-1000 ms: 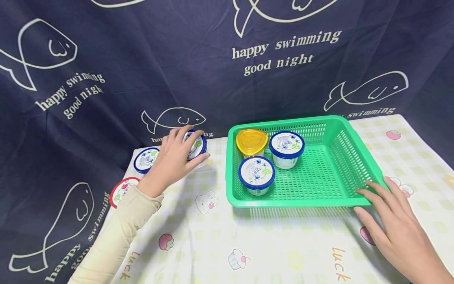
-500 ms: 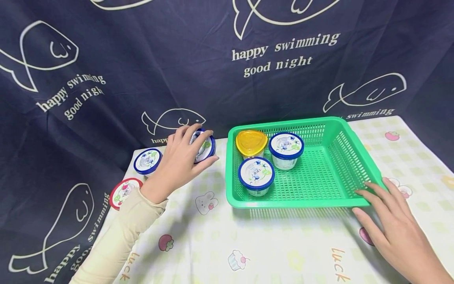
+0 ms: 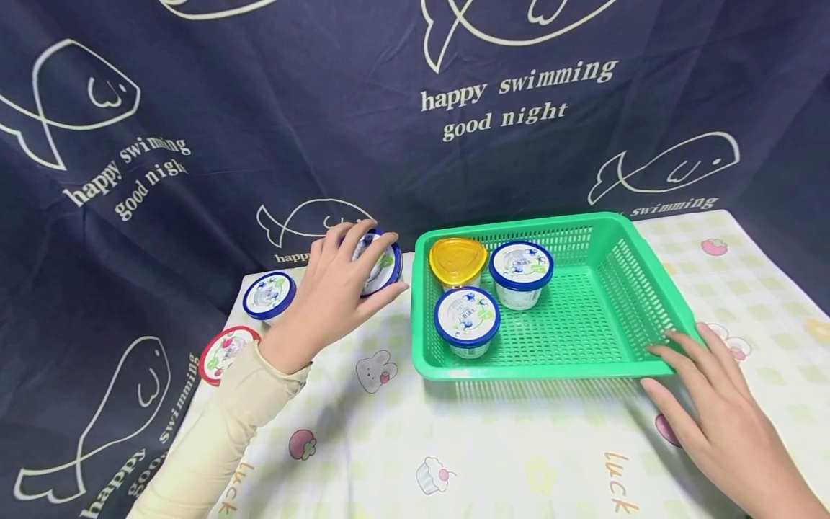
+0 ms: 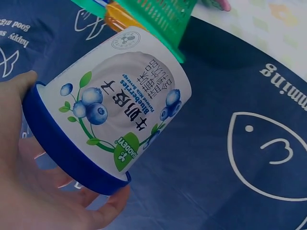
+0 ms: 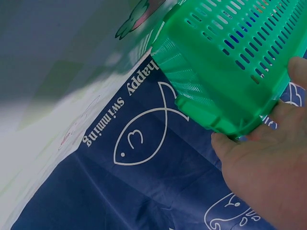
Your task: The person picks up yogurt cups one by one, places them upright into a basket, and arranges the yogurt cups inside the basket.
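My left hand grips a yogurt cup by its blue lid, fingers spread round the rim. In the left wrist view this cup has a white wall printed with blueberries; it is held tilted, left of the basket. My right hand is at the front right corner of the green basket, fingers over the rim and thumb outside it. Inside the basket's left part stand two blue-lidded cups, one at the front and one behind, beside a yellow-lidded cup.
At the table's left edge stand another blue-lidded cup and a red-lidded cup, partly covered by the left forearm. A patterned cloth covers the table. A dark blue fish-print curtain hangs behind it.
My left hand has carried the blue-lidded cup a little to the right, toward the basket, uncovering more of the cup at the left edge. The right hand stays at the basket corner.
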`<action>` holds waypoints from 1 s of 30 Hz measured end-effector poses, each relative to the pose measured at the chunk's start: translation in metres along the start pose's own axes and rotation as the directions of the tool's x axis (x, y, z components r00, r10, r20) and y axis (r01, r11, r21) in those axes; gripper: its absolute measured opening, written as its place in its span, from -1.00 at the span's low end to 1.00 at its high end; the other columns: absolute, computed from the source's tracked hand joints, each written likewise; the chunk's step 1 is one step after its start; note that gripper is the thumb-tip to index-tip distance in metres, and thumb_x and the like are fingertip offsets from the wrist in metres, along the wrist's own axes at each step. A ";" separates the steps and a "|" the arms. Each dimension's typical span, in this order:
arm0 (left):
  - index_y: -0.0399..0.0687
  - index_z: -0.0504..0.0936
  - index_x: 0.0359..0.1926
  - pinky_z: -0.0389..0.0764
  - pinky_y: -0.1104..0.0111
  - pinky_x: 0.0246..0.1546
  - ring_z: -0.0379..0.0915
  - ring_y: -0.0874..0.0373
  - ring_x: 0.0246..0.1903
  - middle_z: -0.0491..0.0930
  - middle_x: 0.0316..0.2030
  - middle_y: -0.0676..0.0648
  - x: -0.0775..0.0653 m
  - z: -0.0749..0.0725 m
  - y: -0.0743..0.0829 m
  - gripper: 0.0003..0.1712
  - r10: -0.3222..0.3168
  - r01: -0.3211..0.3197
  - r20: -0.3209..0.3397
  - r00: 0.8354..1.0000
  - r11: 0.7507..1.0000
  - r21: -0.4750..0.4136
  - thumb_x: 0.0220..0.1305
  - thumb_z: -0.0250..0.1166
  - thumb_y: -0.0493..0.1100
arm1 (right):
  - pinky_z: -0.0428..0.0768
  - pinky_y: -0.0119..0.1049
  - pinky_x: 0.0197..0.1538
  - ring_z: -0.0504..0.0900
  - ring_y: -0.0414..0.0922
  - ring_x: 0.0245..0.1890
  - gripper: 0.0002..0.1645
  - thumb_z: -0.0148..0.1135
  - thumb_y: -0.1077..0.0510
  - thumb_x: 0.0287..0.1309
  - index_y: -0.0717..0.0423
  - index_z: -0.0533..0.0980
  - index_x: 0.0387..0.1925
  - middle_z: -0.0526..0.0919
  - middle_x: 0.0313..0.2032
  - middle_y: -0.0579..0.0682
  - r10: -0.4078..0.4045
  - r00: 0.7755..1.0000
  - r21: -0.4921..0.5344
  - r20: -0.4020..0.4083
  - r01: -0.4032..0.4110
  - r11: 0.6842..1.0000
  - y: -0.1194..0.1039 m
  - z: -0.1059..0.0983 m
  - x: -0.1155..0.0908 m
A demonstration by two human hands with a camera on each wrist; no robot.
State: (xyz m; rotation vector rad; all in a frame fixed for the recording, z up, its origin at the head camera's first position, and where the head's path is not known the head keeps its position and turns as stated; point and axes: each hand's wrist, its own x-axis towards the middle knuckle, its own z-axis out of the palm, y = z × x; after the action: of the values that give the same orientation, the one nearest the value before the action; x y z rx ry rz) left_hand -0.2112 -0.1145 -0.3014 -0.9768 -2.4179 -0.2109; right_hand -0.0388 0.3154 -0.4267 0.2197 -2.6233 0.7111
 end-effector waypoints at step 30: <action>0.05 0.44 0.33 0.30 -0.03 0.06 0.16 -0.18 0.30 0.33 0.33 -0.20 0.029 -0.004 0.059 -0.27 0.181 -0.186 -0.060 0.982 0.979 -0.079 0.30 0.19 0.35 | -0.22 0.14 0.49 -0.21 0.05 0.56 -0.45 0.28 0.09 0.31 0.18 0.44 0.27 0.25 0.42 0.20 -0.009 1.000 0.004 -0.013 0.009 1.000 -0.006 -0.004 -0.003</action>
State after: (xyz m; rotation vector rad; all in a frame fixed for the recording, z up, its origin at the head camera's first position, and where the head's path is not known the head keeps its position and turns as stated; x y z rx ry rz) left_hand -0.1866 -0.0552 -0.2859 -1.2100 -2.2709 -0.2709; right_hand -0.0333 0.3125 -0.4225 0.2270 -2.6070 0.7119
